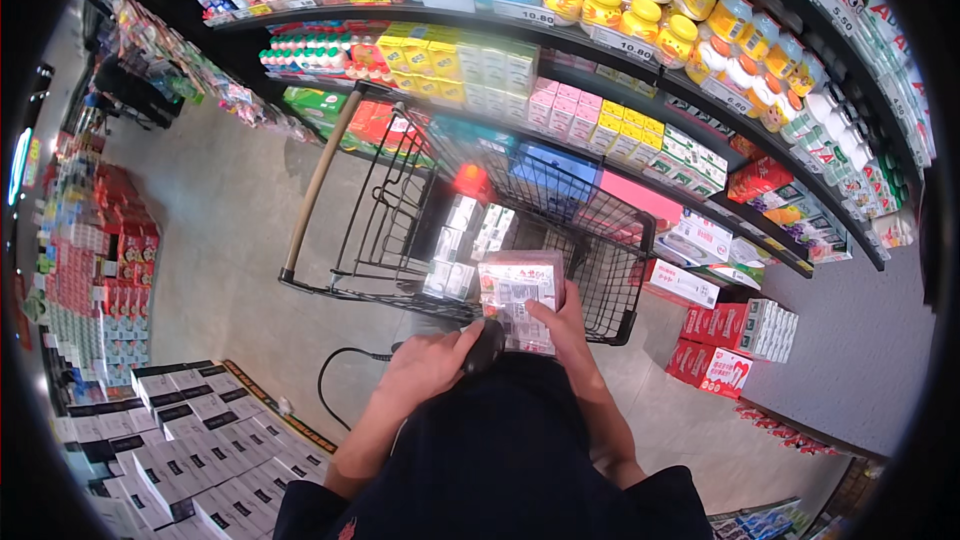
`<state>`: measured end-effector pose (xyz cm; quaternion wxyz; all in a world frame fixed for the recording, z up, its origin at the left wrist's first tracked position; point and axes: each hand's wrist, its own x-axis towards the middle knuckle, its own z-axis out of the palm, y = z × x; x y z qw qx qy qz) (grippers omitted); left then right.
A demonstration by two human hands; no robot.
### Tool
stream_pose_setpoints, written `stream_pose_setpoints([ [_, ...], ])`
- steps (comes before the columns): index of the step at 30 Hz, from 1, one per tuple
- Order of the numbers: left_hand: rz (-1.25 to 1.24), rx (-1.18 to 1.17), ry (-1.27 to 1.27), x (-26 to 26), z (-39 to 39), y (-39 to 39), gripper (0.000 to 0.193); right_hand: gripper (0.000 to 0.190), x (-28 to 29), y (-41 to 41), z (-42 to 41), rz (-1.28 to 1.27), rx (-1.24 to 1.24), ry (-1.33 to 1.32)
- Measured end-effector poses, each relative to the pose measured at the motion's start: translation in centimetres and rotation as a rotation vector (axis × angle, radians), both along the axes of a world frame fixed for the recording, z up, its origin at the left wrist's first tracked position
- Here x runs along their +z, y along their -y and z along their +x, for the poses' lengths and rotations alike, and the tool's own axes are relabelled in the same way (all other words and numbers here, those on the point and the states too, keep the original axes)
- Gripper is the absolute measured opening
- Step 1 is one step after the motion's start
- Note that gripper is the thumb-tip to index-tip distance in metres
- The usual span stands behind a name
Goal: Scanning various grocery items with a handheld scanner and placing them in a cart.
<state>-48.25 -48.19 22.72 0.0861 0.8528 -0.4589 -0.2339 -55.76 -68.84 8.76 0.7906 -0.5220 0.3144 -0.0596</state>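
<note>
My left hand (429, 361) grips a black handheld scanner (486, 347), and its cable (324, 379) loops off to the left. In my right hand (568, 321) is a plastic-wrapped pack (523, 292) with a printed barcode label, held close before my body. The scanner's head is right beside the lower left corner of the pack. Beyond both hands stands a black wire shopping cart (382, 210) with a tan handle (324, 180). White cartons (454, 240) and a red-topped item (472, 181), blurred, lie in the cart.
Shelves (480, 13) of bottles and drink cartons curve across the far side. Red and white boxes (716, 349) stand on the floor at right. White boxes (202, 450) are stacked at lower left, with red goods (131, 247) behind. A person (135, 90) is far left.
</note>
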Motion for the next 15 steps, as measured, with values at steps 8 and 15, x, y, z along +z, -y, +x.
stream_pose_setpoints([
  [8,-0.319,0.552,-0.248,-5.7,0.9,-2.7,0.053,0.055,0.2,0.3,0.7,-0.013,0.032,-0.041],
  [15,-0.258,0.832,-0.403,-10.7,3.4,-4.4,0.041,0.056,0.4,6.1,4.4,-0.384,0.136,0.112],
])
